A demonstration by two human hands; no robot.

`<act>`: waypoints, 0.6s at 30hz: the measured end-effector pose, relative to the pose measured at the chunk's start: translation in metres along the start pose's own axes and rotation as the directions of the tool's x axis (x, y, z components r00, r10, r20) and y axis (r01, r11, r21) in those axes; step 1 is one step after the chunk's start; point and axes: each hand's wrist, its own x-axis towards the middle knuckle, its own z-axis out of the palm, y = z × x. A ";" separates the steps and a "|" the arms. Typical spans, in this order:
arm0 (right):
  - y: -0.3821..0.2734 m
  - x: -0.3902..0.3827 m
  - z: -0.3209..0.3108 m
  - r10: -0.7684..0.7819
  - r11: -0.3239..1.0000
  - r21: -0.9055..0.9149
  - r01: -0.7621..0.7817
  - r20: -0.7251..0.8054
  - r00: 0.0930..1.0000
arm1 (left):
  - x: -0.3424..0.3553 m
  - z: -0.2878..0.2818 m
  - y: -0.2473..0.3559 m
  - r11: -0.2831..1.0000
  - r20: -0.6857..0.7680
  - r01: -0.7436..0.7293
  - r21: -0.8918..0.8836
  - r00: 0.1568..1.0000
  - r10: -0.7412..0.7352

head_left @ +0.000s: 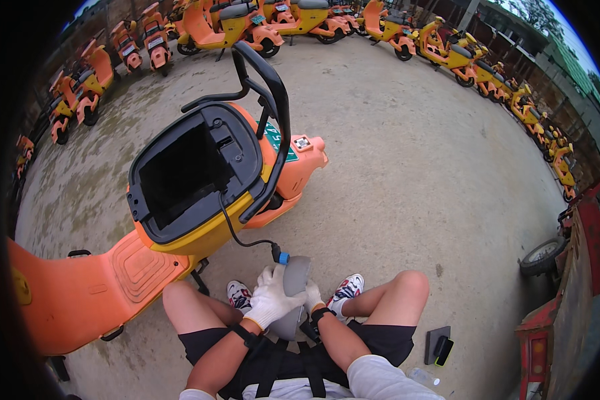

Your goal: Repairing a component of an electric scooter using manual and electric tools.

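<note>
Between my knees stands a grey scooter seat (pixel 297 273), tilted on its side. My left hand (pixel 273 297), in a white knit glove, is closed on its left side with the fingers bent. My right hand (pixel 312 295), also gloved, grips the right edge; its fingers are partly hidden. A black cable (pixel 231 229) runs out of the scooter's open seat compartment (pixel 188 175). Its blue-ended connector (pixel 284 258) hangs by the seat's upper end, just beyond my left fingers. The orange and yellow scooter (pixel 207 241) stands in front and to the left.
A black grab rail (pixel 279 107) rises from the scooter's rear. Near my right knee lie a dark phone-like device (pixel 443 351) and a clear plastic bottle (pixel 424 377). A rusty red vehicle (pixel 539 333) stands at the right. Several parked scooters (pixel 228 30) line the concrete yard's far edge.
</note>
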 end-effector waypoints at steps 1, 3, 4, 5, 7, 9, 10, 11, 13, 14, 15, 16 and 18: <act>-0.024 -0.018 0.016 0.058 0.990 -0.130 -0.051 0.052 0.997 | -0.006 -0.004 -0.014 0.999 -0.021 0.045 0.017 0.999 -0.044; -0.031 -0.009 -0.005 0.025 0.986 -0.163 -0.028 -0.018 1.000 | -0.002 -0.004 0.003 1.000 -0.015 -0.008 0.016 1.000 0.008; -0.029 -0.004 -0.020 0.002 0.980 -0.196 -0.015 -0.068 0.998 | 0.000 -0.002 0.014 0.999 -0.004 -0.033 0.015 0.999 0.033; -0.031 -0.006 -0.017 0.004 0.980 -0.196 -0.016 -0.063 0.998 | 0.001 -0.003 0.012 1.000 -0.004 -0.020 0.022 1.000 0.020; -0.034 -0.012 -0.005 0.009 0.988 -0.156 -0.022 -0.082 0.997 | -0.001 -0.006 0.007 1.000 0.000 0.005 0.017 1.000 -0.005; -0.024 -0.007 -0.007 -0.022 0.986 -0.167 0.007 -0.088 0.996 | 0.000 -0.006 0.010 1.000 0.010 0.005 0.006 1.000 -0.005; -0.019 -0.005 -0.005 -0.052 0.984 -0.177 0.036 -0.088 0.995 | -0.001 -0.006 0.009 1.000 0.012 0.011 0.005 1.000 -0.011; -0.011 -0.001 -0.003 -0.054 0.984 -0.175 0.038 -0.087 0.995 | -0.001 -0.007 0.010 1.000 0.014 0.012 0.006 1.000 -0.012; 0.007 0.009 -0.011 -0.074 0.997 -0.010 0.074 -0.047 0.996 | 0.000 -0.007 0.016 1.000 0.020 -0.008 0.005 1.000 0.007; 0.016 0.018 -0.026 -0.083 0.997 -0.014 0.082 -0.080 0.993 | 0.002 -0.006 0.025 0.999 0.027 -0.039 0.001 0.999 0.039; 0.024 0.028 -0.048 -0.118 0.993 -0.039 0.114 -0.101 0.988 | 0.005 -0.003 0.038 0.996 0.039 -0.084 -0.009 0.996 0.085; 0.034 0.032 -0.062 -0.138 0.990 -0.057 0.133 -0.105 0.985 | 0.009 0.003 0.047 0.994 0.061 -0.107 -0.014 0.992 0.107; -0.003 0.002 0.008 0.008 0.991 -0.135 -0.003 0.035 0.999 | -0.002 -0.006 -0.002 0.999 0.026 0.050 0.016 0.998 -0.050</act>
